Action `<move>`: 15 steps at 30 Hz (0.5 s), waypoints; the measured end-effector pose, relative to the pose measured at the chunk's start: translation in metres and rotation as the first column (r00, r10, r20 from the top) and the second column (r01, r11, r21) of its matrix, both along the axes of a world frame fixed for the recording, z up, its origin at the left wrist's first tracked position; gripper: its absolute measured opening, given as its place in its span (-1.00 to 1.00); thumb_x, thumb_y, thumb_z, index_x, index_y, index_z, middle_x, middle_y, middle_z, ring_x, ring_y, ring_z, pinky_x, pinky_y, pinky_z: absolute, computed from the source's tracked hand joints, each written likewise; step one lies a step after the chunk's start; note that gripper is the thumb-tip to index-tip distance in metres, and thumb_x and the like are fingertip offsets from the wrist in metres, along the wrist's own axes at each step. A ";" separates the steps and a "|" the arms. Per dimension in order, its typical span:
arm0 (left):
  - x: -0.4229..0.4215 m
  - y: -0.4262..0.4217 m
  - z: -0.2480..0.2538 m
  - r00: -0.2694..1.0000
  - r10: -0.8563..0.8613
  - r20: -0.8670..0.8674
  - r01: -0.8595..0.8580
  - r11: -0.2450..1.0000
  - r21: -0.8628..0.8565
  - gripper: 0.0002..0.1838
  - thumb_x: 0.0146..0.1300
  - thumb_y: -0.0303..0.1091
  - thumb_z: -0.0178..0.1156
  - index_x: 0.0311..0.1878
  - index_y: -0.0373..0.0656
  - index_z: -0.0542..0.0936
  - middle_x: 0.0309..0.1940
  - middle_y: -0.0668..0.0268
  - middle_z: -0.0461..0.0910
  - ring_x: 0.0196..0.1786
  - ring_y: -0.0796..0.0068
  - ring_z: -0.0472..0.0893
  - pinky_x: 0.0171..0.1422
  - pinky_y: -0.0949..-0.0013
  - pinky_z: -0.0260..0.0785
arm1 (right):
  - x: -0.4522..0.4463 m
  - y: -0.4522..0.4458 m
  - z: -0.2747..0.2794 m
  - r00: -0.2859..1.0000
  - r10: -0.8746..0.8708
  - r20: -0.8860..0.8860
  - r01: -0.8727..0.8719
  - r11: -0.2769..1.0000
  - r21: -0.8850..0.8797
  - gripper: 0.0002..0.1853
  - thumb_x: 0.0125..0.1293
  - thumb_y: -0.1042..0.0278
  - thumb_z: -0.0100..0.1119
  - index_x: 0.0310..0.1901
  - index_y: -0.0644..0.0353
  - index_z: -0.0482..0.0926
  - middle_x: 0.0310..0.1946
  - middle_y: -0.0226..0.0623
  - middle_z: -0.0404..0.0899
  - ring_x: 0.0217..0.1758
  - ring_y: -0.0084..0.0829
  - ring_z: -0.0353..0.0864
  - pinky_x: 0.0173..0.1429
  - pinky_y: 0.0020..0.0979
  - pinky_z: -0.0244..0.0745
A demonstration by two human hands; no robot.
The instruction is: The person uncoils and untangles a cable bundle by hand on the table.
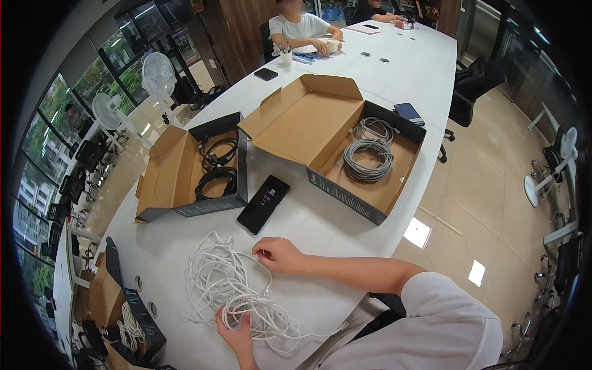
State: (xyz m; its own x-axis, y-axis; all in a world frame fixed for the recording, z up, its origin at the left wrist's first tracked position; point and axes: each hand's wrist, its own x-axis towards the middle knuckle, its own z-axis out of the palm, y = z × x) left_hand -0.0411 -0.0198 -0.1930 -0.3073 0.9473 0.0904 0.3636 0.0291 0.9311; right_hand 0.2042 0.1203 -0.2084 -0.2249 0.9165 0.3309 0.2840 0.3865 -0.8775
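1. Your tangled heap of thin, white, plastic-sheathed cable [213,274] lies on the smooth white tabletop [333,231], at the lower centre of the frame. Its loops cross one another in many places, so a pull on any one could cinch a knot.
2. Your right hand [279,254], at the heap's upper right, has its fingers curled together, apparently pinching one strand. Tug it hard and the loops beneath could drag along or tighten.
3. Your left hand [236,330], at the heap's lower edge, has thumb and fingers apart around some loops; how firmly they grip is hard to tell where cable covers the fingers. A slack hold there would let the coils slip back into the mass.
4. A loose length trails toward the table edge at the bottom centre; it could slide off or snag on your clothing.
5. The black rectangular smartphone [264,205] lies just above the heap, where a whipping cable end could knock it.
6. Farther up, the black-and-brown cardboard box [308,117] holding coiled grey cables [368,161] stands with its lid raised; a wide sweep of your right arm could bump it.
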 end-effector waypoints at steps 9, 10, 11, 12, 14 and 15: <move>-0.012 0.001 -0.017 0.999 -0.016 -0.035 0.017 0.999 0.045 -0.39 0.02 -0.44 0.58 0.14 -0.29 0.52 -0.07 0.25 0.57 0.02 0.31 0.53 0.26 0.25 0.36 | -0.001 -0.002 0.003 1.000 -0.009 0.000 0.009 1.000 -0.006 -0.82 0.17 0.48 0.20 -0.17 0.20 0.67 -0.33 -0.19 0.66 -0.33 -0.22 0.66 -0.19 -0.26 0.57; -0.014 0.003 -0.019 0.999 -0.025 -0.048 0.027 0.998 0.050 -0.39 0.02 -0.43 0.58 0.14 -0.30 0.52 -0.06 0.24 0.56 0.02 0.30 0.53 0.26 0.25 0.36 | -0.001 -0.002 0.003 1.000 -0.009 0.004 0.009 1.000 -0.008 -0.82 0.18 0.47 0.20 -0.17 0.20 0.67 -0.33 -0.19 0.66 -0.33 -0.22 0.66 -0.19 -0.26 0.57; -0.016 0.004 -0.020 0.998 -0.034 -0.061 0.038 0.998 0.055 -0.39 0.02 -0.42 0.58 0.14 -0.30 0.52 -0.05 0.24 0.56 0.02 0.29 0.53 0.26 0.24 0.36 | -0.001 -0.002 0.004 1.000 -0.010 0.008 0.010 1.000 -0.010 -0.82 0.18 0.47 0.20 -0.17 0.20 0.67 -0.33 -0.19 0.66 -0.33 -0.22 0.67 -0.19 -0.26 0.58; -0.017 0.005 -0.021 0.998 -0.031 -0.058 0.034 0.998 0.058 -0.39 0.03 -0.41 0.58 0.14 -0.30 0.52 -0.05 0.23 0.56 0.03 0.28 0.53 0.26 0.23 0.36 | -0.001 -0.002 0.004 1.000 -0.011 0.010 0.011 1.000 -0.007 -0.82 0.18 0.47 0.20 -0.17 0.20 0.67 -0.33 -0.19 0.66 -0.33 -0.22 0.67 -0.19 -0.26 0.58; -0.018 0.006 -0.024 0.998 -0.023 -0.051 0.026 0.997 0.067 -0.38 0.03 -0.39 0.59 0.14 -0.31 0.52 -0.04 0.22 0.55 0.03 0.26 0.53 0.27 0.21 0.36 | -0.001 -0.002 0.004 1.000 -0.012 0.015 0.012 1.000 -0.002 -0.82 0.18 0.46 0.20 -0.17 0.20 0.67 -0.33 -0.19 0.66 -0.33 -0.22 0.67 -0.19 -0.26 0.58; -0.018 0.006 -0.028 0.999 -0.016 -0.042 0.019 0.997 0.077 -0.38 0.03 -0.40 0.59 0.14 -0.31 0.52 -0.03 0.21 0.55 0.04 0.26 0.54 0.26 0.21 0.37 | -0.001 -0.001 0.004 1.000 -0.006 0.021 0.006 1.000 -0.010 -0.81 0.19 0.47 0.20 -0.16 0.21 0.66 -0.31 -0.20 0.66 -0.33 -0.25 0.66 -0.19 -0.29 0.58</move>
State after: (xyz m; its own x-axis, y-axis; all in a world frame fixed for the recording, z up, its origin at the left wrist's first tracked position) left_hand -0.0595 -0.0134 -0.2209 -0.2854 0.9422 0.1756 0.4017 -0.0488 0.9145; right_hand 0.2035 0.1189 -0.2042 -0.2262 0.9210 0.3172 0.3051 0.3762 -0.8749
